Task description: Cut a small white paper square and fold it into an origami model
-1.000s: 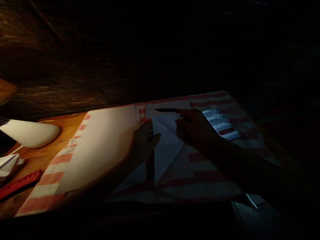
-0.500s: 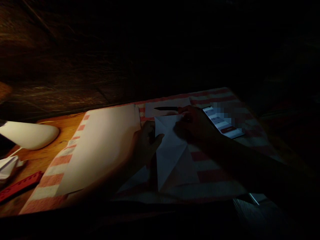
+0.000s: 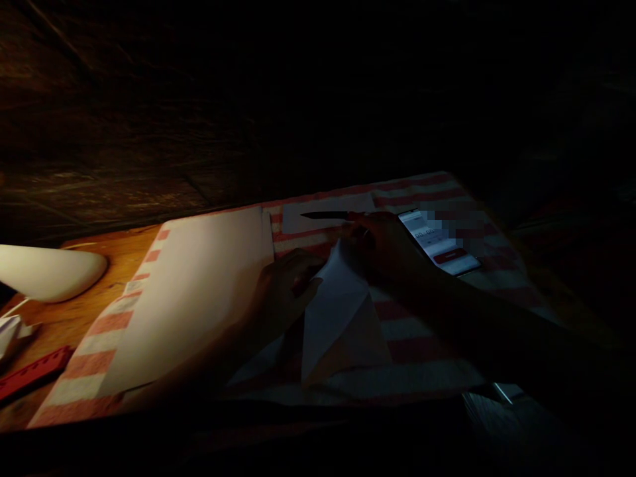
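A sheet of white paper [image 3: 325, 311] with crease lines stands partly bent up in front of me, its top corners drawn toward a peak. My left hand [image 3: 288, 281] grips its left edge, thumb on the near face and fingers behind. My right hand [image 3: 382, 242] closes on the upper right part of the paper, its fingertips dark and partly hidden. Just beyond that hand a dark-bladed knife [image 3: 325, 215] lies across another small piece of paper [image 3: 293, 224], its handle end running behind my fingers.
A stack of white sheets [image 3: 193, 285] covers the left of a red-and-white striped cloth [image 3: 102, 344]. A lit phone [image 3: 442, 245] lies to the right. At far left are a white lamp-like object [image 3: 59, 271], a red strip [image 3: 34, 374] and a crumpled white item [image 3: 10, 334]. Light is dim.
The paper's top edge has gone from flat and wide to folded into a peak. My left hand has moved slightly in toward the right hand. The knife stays in place.
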Available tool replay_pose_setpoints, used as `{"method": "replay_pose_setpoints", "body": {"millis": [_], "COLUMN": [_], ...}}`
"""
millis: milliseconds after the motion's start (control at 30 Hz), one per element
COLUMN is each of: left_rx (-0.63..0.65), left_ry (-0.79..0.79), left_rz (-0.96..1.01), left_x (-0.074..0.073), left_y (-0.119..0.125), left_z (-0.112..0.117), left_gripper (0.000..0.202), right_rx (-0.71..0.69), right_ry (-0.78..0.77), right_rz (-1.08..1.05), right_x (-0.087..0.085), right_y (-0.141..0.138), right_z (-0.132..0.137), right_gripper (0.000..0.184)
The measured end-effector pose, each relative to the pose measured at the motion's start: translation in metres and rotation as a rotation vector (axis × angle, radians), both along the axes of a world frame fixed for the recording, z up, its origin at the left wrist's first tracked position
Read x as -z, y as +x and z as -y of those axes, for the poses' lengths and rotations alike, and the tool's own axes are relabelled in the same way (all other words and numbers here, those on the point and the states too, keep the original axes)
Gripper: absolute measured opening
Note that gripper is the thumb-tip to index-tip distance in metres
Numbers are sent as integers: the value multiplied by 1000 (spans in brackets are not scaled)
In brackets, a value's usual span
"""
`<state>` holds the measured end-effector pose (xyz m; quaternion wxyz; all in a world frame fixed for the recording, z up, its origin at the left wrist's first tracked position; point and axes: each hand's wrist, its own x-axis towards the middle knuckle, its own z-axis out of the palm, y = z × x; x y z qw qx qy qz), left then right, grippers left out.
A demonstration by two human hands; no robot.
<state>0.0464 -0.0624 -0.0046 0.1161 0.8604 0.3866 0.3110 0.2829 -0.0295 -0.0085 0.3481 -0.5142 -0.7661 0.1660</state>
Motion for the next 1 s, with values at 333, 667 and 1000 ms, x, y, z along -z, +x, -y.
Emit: {"method": "replay_pose_setpoints", "body": {"millis": [333,667,1000], "left_rx": [-30,-94,-49], "left_ry": [22,-94,-136], "left_rz": [-69,-81,-19], "left_x": [-4,-7,-9], "left_y": [-4,0,-4], "left_z": [2,10,10], "left_gripper": [9,12,10], "right_rx": [-116,-151,-107], "right_ry": [101,-10,39], "right_rz": [23,14,51], "right_x": [4,-2,1], "right_y": [10,8,8], "right_z": [-5,-6,-8], "right_gripper": [32,28,28]}}
